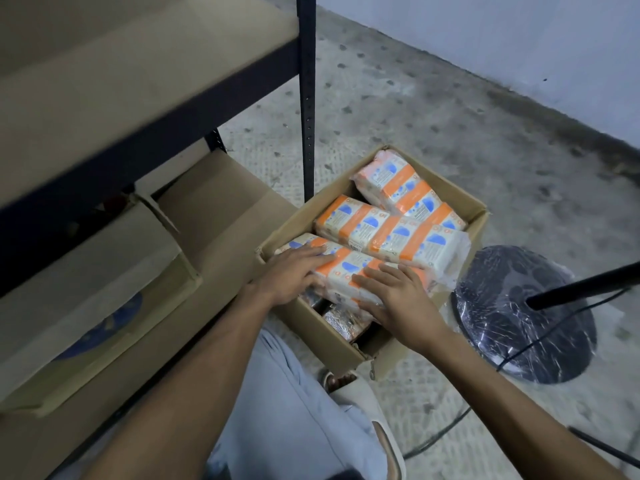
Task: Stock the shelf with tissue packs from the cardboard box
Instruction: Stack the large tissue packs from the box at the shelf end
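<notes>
An open cardboard box (pixel 479 216) stands on the floor, holding several orange, white and blue tissue packs. My left hand (pixel 294 277) lies flat on the left end of the nearest tissue pack (pixel 346 268). My right hand (pixel 401 299) wraps the same pack's right end, its thumb under the pack's near edge. Two more tissue packs (pixel 388 230) lie behind it, and another pack (pixel 391 178) leans at the far corner. The metal shelf (pixel 138 84) with its tan boards rises at the left.
A cardboard box (pixel 104 289) with a blue print and raised flaps sits on the low shelf level at the left. A dark shelf post (pixel 307 98) stands just behind the tissue box. A round black stand base (pixel 519 313) with pole and cable is at the right. My knee and sandal are below.
</notes>
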Demonstrator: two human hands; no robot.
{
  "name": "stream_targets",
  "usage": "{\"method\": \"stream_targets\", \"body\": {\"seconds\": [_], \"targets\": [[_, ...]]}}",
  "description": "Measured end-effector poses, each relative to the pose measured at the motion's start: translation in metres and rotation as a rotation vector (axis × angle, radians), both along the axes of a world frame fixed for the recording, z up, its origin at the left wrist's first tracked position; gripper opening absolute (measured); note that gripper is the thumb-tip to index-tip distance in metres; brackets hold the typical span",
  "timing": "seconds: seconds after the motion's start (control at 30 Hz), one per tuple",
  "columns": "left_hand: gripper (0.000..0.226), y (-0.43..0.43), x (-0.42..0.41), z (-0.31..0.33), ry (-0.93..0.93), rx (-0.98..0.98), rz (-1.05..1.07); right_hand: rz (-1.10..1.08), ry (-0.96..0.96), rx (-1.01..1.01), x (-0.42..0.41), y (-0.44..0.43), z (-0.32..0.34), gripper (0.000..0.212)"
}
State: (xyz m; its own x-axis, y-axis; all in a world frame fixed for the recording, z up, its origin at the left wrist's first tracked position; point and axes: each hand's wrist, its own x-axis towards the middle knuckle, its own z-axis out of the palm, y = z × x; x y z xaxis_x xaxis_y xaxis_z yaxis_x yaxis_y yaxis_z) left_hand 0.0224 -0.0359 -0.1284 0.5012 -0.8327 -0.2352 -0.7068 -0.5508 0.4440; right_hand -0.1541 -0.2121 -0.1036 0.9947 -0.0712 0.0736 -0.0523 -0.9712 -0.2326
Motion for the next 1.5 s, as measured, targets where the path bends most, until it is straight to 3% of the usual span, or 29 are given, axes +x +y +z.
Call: {"method": "stream_targets", "body": {"seconds": [0.4,0.53,1.0,1.33,1.5], "targets": [[0.045,0.012,-0.019,0.019,-0.005,-0.265,0.061,-0.005,-0.024,0.051,-0.007,0.005,0.042,0.041],[0.043,0.015,-0.027,0.043,-0.083,-0.335,0.034,-0.013,-0.083,0.051,-0.019,0.007,0.067,0.04],[0.045,0.049,-0.043,0.192,-0.412,-0.609,0.047,0.07,-0.534,-0.079,-0.042,0.042,0.196,0.032],[0.042,0.091,-0.023,0.288,-0.742,-0.557,0.031,0.124,-0.742,-0.058,-0.022,0.073,0.256,0.034],[0.042,0.121,0.001,0.297,-0.729,-0.525,0.094,0.166,-0.76,-0.038,0.021,0.095,0.264,0.032]]}}
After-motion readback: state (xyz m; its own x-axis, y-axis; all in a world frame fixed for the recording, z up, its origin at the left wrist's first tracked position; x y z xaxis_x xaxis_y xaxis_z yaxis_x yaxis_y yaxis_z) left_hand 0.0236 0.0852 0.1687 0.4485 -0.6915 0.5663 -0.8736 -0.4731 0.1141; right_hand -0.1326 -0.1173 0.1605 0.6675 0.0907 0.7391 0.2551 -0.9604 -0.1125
